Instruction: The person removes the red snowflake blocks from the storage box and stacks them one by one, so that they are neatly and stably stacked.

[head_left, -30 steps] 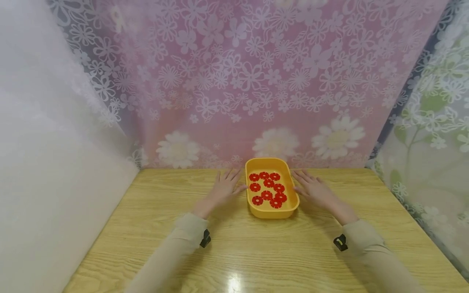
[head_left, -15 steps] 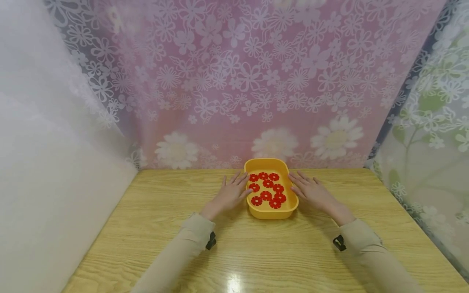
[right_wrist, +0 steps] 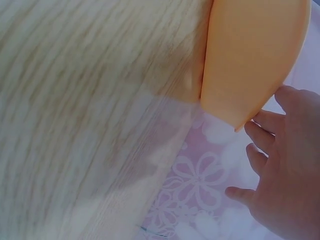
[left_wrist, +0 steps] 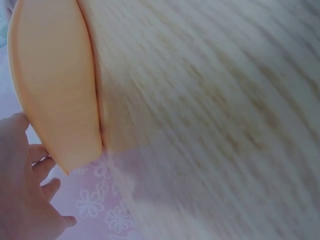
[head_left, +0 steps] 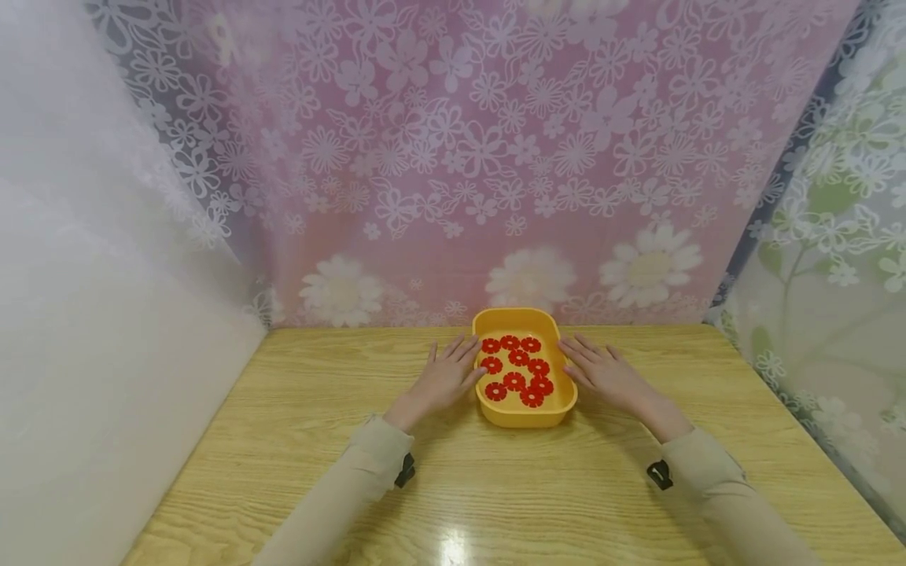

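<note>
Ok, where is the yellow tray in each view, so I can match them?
Head: the yellow tray, just right of and below centre.
Left wrist: upper left, outer wall showing, cut off by the top edge.
Right wrist: upper right, outer wall showing, also cut off at the top.
Shared landmark: the pink flowered cloth, beyond its far end.

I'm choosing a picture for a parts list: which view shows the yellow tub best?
The head view: it shows nearly the whole tub, open top included, and the red discs inside. Each wrist view shows only part of its outside and rim.
</note>
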Tool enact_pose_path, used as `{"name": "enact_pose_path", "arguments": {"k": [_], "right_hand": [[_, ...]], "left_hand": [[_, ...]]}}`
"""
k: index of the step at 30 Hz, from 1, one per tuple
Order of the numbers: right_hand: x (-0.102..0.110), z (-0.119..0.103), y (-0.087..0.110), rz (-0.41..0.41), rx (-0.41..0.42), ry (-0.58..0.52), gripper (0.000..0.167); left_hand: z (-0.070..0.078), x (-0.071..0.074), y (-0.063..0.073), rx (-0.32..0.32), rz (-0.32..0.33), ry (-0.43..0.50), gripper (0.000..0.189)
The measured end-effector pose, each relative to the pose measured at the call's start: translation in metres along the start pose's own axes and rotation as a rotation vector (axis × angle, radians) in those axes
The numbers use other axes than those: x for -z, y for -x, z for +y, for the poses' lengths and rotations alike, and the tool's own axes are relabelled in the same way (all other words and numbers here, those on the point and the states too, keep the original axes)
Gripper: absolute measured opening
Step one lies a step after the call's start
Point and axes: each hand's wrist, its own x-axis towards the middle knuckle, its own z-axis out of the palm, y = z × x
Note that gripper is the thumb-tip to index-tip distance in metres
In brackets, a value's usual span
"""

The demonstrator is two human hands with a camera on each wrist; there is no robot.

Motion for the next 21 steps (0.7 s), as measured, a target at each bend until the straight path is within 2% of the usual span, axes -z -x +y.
{"name": "enact_pose_path", "arguments": {"k": [6,21], "right_hand": [[0.002,-0.004,0.004,-0.005,-0.006,0.005,0.056],[-0.004,-0.007,0.013,-0.029,-0.031,0.006,0.058]], "left_hand": [[0.001,0.000,0.005,0.000,-0.009,-0.017,0.063],[0.003,-0.004,0.015,-0.013,0.023,-0.026,0.061]]}}
